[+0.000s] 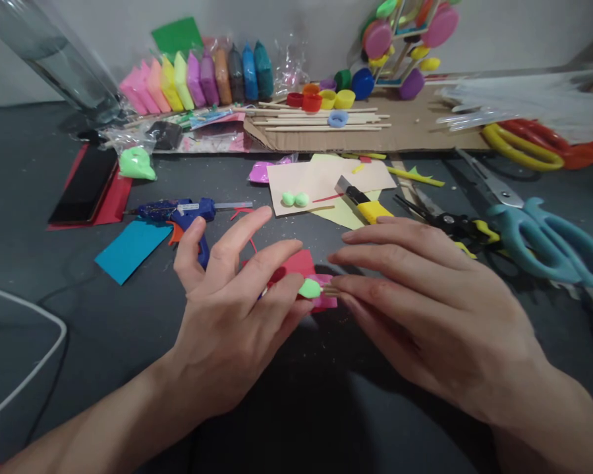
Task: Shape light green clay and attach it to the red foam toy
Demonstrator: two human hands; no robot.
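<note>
Pinching closely between thumb and fingertip, the left hand [232, 309] has what looks like a bright green clay piece [309, 288] at its fingertips, its other fingers spread and lifted. Facing it, the right hand [439, 316] closes thumb and forefinger on the thin pale stick [330, 289] that juts from the green piece, so the clay sits between the two grips, above a pink card [332, 300] and a red card [301, 262] on the worktop [103, 342]. How far the stick runs inside the left grip cannot be told, as the fingers hide it. The work in hand appears to be fixing or shaping soft clay around the stick; it calls for steadying the stick with the right grip while the left presses lightly and evenly, since a hard squeeze would likely flatten the clay or print it. Lining both grips up along the stick should avoid bending it. Just beyond the grips, two green balls [295, 199] lie on a cream sheet [279, 178], and the utility knife [370, 205], near the right fingers with its blade bare, deserves care.
</note>
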